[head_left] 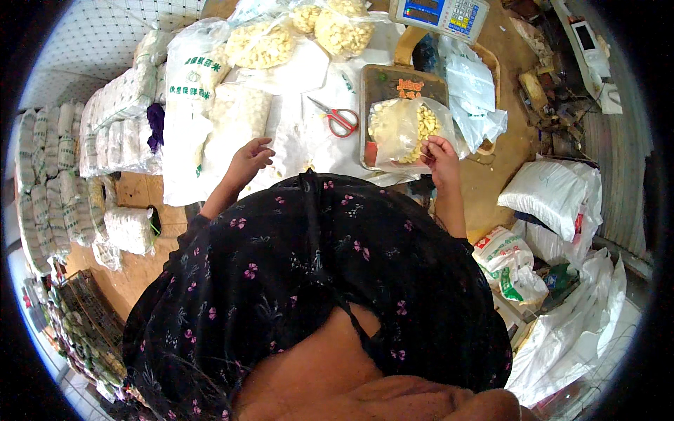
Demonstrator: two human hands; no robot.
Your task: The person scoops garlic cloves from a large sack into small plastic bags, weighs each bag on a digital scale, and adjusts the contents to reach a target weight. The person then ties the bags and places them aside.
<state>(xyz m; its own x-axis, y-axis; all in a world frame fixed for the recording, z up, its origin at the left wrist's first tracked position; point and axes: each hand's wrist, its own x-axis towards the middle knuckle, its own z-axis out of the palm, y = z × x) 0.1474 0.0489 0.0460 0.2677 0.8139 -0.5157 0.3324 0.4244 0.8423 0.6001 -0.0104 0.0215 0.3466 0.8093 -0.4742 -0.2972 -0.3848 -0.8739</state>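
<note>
My right hand (441,156) pinches the near edge of a clear plastic bag (400,130) holding pale yellow kernels. The bag lies on a brown tray (393,81). My left hand (249,160) rests with curled fingers on white plastic sheeting (295,140), next to a packed bag of white pieces (235,116). It holds nothing that I can see. Red-handled scissors (339,119) lie between the two hands.
A weighing scale (441,14) stands at the back, with filled clear bags (295,35) beside it. Stacked sealed packs (112,119) line the left. Large white sacks (554,189) sit on the floor at right. A wire basket (88,316) is at lower left.
</note>
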